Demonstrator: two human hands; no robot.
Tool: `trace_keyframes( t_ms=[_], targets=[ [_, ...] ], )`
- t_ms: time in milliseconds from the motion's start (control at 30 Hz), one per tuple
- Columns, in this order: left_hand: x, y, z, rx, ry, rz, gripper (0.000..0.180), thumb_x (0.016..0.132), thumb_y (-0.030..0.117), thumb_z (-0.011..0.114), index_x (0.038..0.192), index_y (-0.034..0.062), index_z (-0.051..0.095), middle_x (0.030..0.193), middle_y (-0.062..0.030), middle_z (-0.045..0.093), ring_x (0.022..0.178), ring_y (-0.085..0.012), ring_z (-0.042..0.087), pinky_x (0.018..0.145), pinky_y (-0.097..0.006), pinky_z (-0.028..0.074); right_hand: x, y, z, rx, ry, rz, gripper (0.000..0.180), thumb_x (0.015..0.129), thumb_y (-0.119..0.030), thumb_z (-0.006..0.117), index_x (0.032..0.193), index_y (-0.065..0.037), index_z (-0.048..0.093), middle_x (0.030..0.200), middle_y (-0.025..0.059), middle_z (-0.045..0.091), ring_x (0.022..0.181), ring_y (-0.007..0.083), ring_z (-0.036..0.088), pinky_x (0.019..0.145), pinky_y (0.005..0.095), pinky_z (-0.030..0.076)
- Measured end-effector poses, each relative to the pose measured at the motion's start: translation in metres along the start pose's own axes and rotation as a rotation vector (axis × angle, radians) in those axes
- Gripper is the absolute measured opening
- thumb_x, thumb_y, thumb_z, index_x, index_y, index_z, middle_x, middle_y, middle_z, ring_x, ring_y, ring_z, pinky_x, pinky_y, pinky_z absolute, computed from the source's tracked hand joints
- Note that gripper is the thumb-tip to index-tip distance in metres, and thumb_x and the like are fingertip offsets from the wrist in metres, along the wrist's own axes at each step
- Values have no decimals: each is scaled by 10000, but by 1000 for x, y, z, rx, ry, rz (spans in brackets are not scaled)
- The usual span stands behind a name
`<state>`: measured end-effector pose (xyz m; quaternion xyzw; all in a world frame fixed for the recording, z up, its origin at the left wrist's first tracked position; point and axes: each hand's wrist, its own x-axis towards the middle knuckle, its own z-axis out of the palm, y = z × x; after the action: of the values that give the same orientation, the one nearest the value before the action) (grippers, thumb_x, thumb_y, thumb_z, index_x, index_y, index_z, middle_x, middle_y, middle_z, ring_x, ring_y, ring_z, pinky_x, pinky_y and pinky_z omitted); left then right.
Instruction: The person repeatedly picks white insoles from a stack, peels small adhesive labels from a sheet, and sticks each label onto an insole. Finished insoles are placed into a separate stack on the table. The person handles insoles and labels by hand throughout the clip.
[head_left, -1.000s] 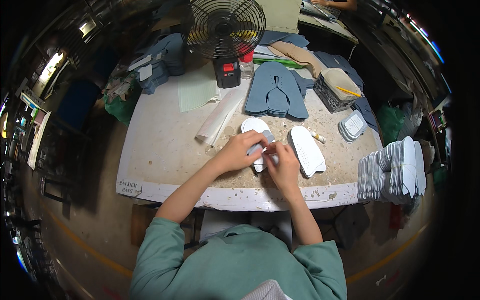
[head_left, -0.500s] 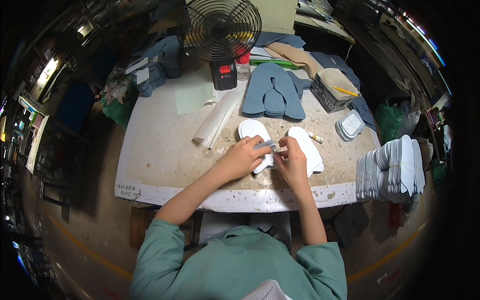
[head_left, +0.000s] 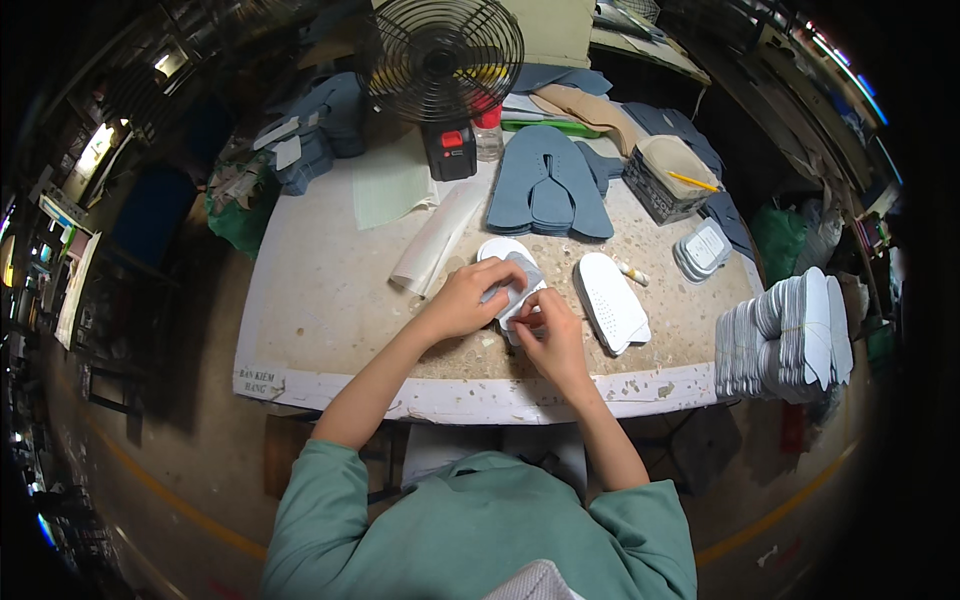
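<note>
In front of me a stack of white shoe-shaped pieces (head_left: pixel 500 248) lies on the table, partly covered by my hands. My left hand (head_left: pixel 470 300) is over its left side, with curled fingers holding a thin grey sheet (head_left: pixel 523 270) that bends over the stack. My right hand (head_left: pixel 556 345) is at the lower right edge of the same stack, thumb and fingers pinched together; what is between them is too small to make out. Apart from both hands, to the right, lies a second white stack (head_left: pixel 610 300) with rows of small dark holes on its top piece.
Behind the stacks are blue-grey cut pieces (head_left: pixel 520 180), a rolled paper sheet (head_left: pixel 435 240) and a black fan (head_left: pixel 440 65). To the right are a tub (head_left: pixel 668 185) with a yellow pencil, a small marker (head_left: pixel 632 272), grey-white pads (head_left: pixel 702 250) and tied white pieces (head_left: pixel 775 340) at the table's edge.
My right hand has moved left, off the second stack and onto the first, so the holes on the second now show. The grey sheet has tilted and lies more over the first stack.
</note>
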<state>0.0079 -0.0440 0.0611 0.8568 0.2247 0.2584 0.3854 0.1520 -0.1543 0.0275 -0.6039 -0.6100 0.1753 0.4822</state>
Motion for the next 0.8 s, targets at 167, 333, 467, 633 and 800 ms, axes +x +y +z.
trace_keyframes(
  t_ms=[167,333,467,633,800],
  targets=[
    [-7,7,10,145,-29,57,264,764,138,685,1017,101,619,1018,-89,607,960,-300,621,847,-385,498,2,3,-5,-114,92,-35,266,762,107,619,985,-9,532,932,129,569,821,295,653,686,334,544],
    [-8,12,19,374,-56,109,422,686,210,800,1051,140,601,1057,-71,577,974,-308,615,831,-406,508,11,9,-40,48,187,61,569,758,148,576,1284,-54,503,1196,147,493,1009,293,631,743,309,573],
    [-6,9,13,214,-14,63,345,758,129,696,1082,150,578,1037,-79,585,933,-314,632,791,-424,524,15,8,-48,58,83,101,819,741,169,560,1466,-155,357,1334,158,395,1083,305,607,754,305,578],
    [-10,11,19,383,33,163,293,776,88,647,1065,114,609,1097,-134,575,932,-353,631,801,-426,528,18,7,-37,-41,-23,45,904,714,196,580,1496,-181,327,1410,141,363,1202,281,538,756,288,590],
    [-15,20,38,522,47,190,341,723,205,737,1018,113,593,1134,-124,536,990,-351,575,827,-431,513,19,11,-37,-223,13,4,873,720,192,587,1480,-174,359,1394,137,375,1197,295,547,749,312,600]
  ],
)
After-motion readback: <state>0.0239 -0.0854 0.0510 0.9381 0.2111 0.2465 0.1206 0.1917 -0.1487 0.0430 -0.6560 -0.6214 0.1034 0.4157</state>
